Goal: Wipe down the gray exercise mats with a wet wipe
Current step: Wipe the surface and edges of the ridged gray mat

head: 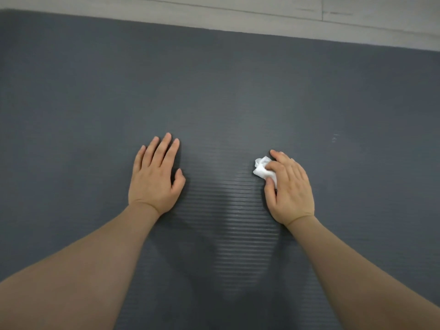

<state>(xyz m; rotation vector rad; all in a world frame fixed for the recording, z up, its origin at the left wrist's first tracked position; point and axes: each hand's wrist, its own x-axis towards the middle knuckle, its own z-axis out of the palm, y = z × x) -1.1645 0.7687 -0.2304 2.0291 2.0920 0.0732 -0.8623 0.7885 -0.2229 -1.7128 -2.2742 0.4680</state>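
The right hand (289, 186) pinched a crumpled white wet wipe (263, 170) between thumb and curled fingers, pressed onto the gray mat (238, 91), while the left hand (156, 177) lay flat and open on the mat just left of the wipe, bracing it. Wiping well probably meant spreading the wipe flatter and stroking along the mat's ribs, which ran side to side; the mat's long axis seemingly did too, its far edge meeting pale floor (357, 20)
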